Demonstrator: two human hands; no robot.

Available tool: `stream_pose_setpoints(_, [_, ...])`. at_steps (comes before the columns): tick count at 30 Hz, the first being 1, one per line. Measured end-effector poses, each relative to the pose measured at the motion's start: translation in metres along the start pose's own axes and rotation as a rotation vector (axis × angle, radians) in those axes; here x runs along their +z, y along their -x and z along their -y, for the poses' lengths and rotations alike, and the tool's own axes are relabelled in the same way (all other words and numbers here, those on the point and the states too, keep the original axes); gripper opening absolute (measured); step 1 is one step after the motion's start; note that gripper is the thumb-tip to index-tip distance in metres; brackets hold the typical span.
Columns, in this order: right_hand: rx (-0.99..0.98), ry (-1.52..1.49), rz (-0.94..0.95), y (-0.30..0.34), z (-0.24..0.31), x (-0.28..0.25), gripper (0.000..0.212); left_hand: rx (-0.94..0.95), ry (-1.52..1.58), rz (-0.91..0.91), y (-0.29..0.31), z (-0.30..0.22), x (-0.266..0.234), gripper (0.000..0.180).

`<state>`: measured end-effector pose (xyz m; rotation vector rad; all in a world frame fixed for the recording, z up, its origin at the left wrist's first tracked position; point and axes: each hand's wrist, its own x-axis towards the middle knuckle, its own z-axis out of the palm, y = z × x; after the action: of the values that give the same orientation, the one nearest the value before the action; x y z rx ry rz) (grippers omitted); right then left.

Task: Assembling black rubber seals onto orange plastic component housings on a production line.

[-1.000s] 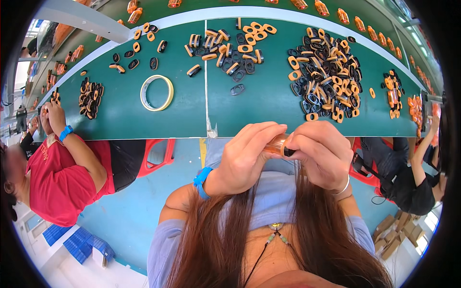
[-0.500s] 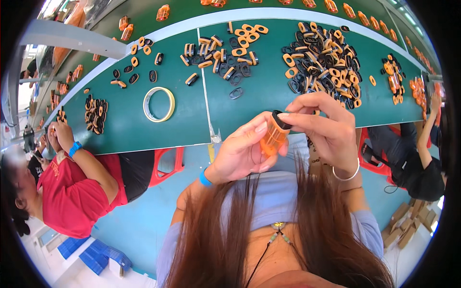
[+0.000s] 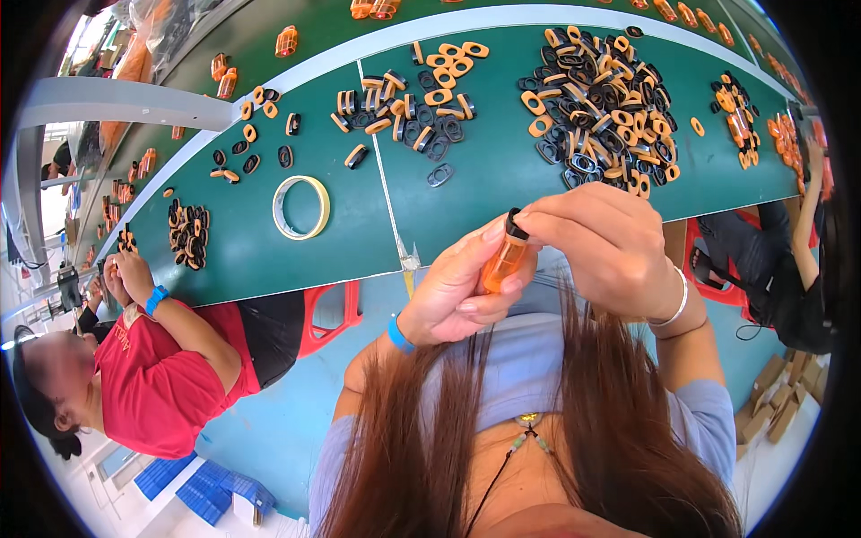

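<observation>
My left hand (image 3: 462, 282) is closed round a translucent orange plastic case (image 3: 504, 266), tilted just off the table's near edge. A black cap (image 3: 515, 223) with an orange band sits on the case's upper end. The fingers of my right hand (image 3: 605, 247) are bent and pinch at this cap; part of their grip is hidden behind the knuckles. Past my hands, on the green table, lies a large heap of black and orange oval rings (image 3: 601, 108). A smaller group of the same rings (image 3: 430, 108) lies to its left.
A roll of tape (image 3: 301, 207) lies left of my hands. At left, a person in a red shirt (image 3: 170, 386) works by a small ring pile (image 3: 188, 235); another person in black (image 3: 789, 296) sits at right. Orange cases (image 3: 287, 40) stand along the green strip behind the pale rail (image 3: 502, 18).
My right hand has turned, its fingers curling further over the black cap, its back now facing up. The case stays in my left hand. The whole view has shifted slightly.
</observation>
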<state>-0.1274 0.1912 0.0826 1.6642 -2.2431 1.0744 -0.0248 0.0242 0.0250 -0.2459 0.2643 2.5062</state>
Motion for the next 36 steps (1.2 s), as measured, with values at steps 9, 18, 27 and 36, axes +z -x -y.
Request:
stream_pose_setpoints(9, [-0.011, -0.072, 0.117, 0.002, -0.005, -0.002, 0.03, -0.021, -0.025, -0.091, 0.001, 0.002, -0.004, 0.041])
stream_pose_setpoints(18, [-0.012, 0.054, 0.112, 0.005, 0.007, -0.005, 0.03, 0.026, -0.071, -0.056, 0.002, 0.004, 0.003, 0.041])
stream_pose_setpoints(27, [0.264, -0.336, -0.002, 0.006, -0.008, 0.007, 0.032, 0.576, -0.756, -0.247, -0.006, 0.01, 0.014, 0.042])
stream_pose_setpoints(36, [0.311, -0.585, 0.03, 0.006, -0.007, 0.021, 0.037, 0.607, -0.846, -0.23, -0.012, 0.013, 0.021, 0.039])
